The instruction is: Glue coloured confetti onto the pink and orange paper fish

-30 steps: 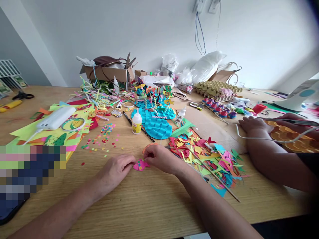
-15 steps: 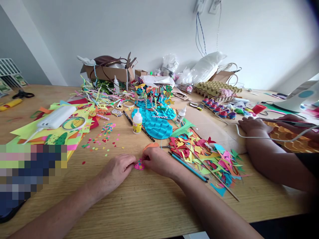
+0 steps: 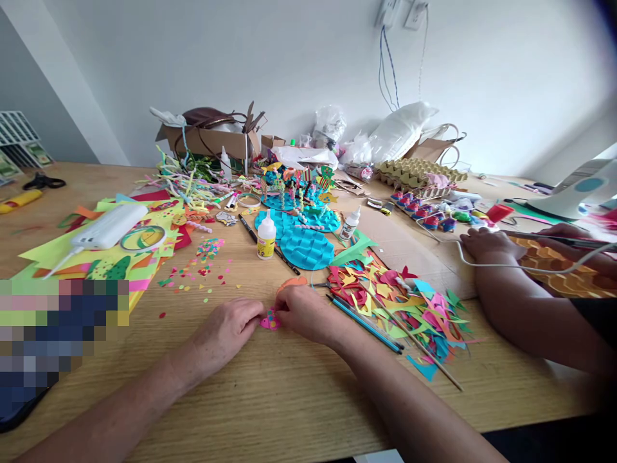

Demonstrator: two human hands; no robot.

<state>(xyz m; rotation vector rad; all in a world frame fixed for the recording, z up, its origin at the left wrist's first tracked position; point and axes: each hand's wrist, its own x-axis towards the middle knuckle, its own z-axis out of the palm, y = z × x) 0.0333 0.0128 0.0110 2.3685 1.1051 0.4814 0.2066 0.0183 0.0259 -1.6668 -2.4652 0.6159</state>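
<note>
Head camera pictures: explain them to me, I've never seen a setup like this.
There is no robot here. A person wears one camera on the head, looking forward and down, so every picture comes from there.

The two bare arms reaching in from the bottom are the wearer's. The left hand and right hand meet over the wooden table, and their fingertips seem to hold a small pink paper fish between them; whether it is lifted, I cannot tell.

Beyond them stand a white bottle with a yellow label and a blue bumpy piece. Colorful paper scraps lie to the right.

At the far right are another person's hands, beside an orange bumpy sheet.
</note>
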